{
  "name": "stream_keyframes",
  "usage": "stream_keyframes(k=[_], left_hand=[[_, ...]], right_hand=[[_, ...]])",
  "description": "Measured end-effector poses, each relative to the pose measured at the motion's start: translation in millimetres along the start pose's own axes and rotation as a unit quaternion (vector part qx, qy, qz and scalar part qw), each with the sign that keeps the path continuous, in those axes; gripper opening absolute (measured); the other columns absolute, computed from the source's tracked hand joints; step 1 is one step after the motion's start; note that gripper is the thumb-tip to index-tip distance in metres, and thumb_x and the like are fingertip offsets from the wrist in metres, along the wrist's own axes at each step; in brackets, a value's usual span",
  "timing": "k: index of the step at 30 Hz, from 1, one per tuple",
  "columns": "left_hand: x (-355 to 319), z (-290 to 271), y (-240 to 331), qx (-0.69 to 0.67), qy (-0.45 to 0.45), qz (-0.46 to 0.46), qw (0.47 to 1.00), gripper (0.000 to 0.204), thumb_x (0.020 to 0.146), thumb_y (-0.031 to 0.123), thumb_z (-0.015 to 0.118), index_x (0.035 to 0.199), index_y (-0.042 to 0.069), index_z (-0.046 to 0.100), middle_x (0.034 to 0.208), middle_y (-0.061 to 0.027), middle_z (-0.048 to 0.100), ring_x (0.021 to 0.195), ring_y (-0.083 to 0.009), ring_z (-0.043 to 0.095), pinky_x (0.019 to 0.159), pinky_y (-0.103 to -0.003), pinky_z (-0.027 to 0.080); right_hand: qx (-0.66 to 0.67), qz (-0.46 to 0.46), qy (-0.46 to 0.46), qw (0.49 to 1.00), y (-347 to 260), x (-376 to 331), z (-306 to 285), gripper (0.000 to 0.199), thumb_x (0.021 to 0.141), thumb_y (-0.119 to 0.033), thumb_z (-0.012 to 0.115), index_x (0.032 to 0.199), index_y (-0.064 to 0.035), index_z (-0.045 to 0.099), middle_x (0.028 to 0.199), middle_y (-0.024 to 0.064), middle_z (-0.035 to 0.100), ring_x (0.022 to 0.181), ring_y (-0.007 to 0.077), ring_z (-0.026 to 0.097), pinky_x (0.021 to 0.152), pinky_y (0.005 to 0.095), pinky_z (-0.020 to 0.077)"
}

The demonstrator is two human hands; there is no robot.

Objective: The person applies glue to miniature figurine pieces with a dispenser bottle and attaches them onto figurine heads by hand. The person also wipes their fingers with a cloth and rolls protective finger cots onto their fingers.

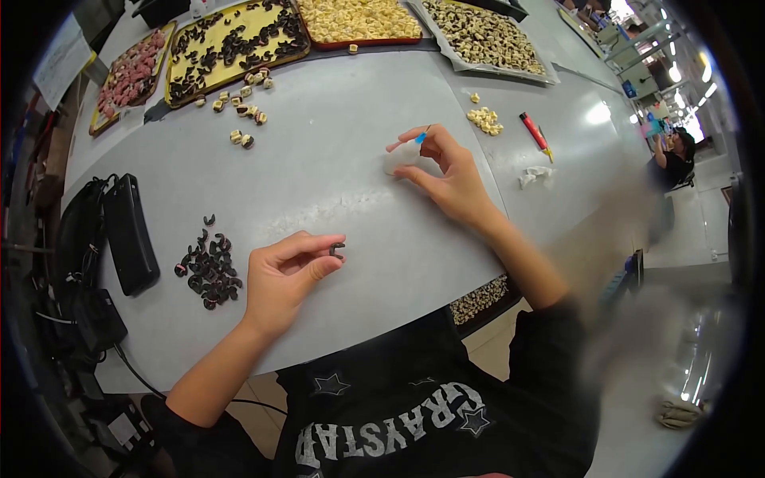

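Note:
Between the thumb and fingertips of my left hand is a small black C-shaped piece, pinched above the grey table. My right hand is wrapped round a small whitish squeeze bottle, tilted, with a blue tip showing by the fingers. To the left of my left hand lies a loose pile of black C-shaped pieces. Small cream pieces sit in a heap beyond my right hand. Several cream-and-black joined pieces are scattered farther off on the left.
Along the far edge stand trays of pink pieces, black pieces, cream pieces and joined pieces. A red pen-like tool and crumpled tissue lie right. A black power adapter sits left. Another person is far right.

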State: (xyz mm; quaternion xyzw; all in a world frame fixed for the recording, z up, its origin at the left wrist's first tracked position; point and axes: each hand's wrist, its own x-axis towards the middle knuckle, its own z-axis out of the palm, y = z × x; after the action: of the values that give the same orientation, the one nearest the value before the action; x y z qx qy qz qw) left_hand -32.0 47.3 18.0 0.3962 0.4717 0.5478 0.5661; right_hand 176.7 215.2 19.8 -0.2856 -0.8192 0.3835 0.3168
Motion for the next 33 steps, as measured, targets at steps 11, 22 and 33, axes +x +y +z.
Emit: stream_keyframes(k=[11,22,33], left_hand=[[0,5,5,0.033,-0.005,0.012,0.999,0.024,0.082,-0.003,0.063,0.105,0.001,0.066,0.082,-0.0011,0.057,0.081,-0.0092,0.056,0.076,-0.022,0.046],[-4,-2,-4,0.043,0.006,0.092,0.995,0.026,0.078,0.000,0.069,0.103,0.006,0.068,0.085,-0.0015,0.060,0.077,-0.0075,0.055,0.070,-0.020,0.044],[-3,3,-8,0.049,-0.020,0.107,0.993,0.030,0.074,0.003,0.073,0.103,0.005,0.068,0.081,-0.0007,0.057,0.073,-0.0081,0.050,0.066,-0.021,0.041]], right_hand=[[-0.438,0.058,0.150,0.885,85,51,-114,0.018,0.082,-0.016,0.067,0.090,-0.0005,0.063,0.082,0.0077,0.065,0.071,0.0134,0.060,0.065,0.0245,0.0467],[0.141,0.052,0.173,0.973,-15,-10,-68,0.016,0.082,-0.003,0.062,0.098,0.0018,0.061,0.087,0.0071,0.061,0.078,0.0120,0.057,0.069,0.0238,0.0469],[0.437,0.269,0.022,0.858,-76,-63,61,0.023,0.083,-0.002,0.061,0.104,-0.0010,0.051,0.101,0.0142,0.060,0.088,0.0174,0.060,0.077,0.0256,0.0477]])
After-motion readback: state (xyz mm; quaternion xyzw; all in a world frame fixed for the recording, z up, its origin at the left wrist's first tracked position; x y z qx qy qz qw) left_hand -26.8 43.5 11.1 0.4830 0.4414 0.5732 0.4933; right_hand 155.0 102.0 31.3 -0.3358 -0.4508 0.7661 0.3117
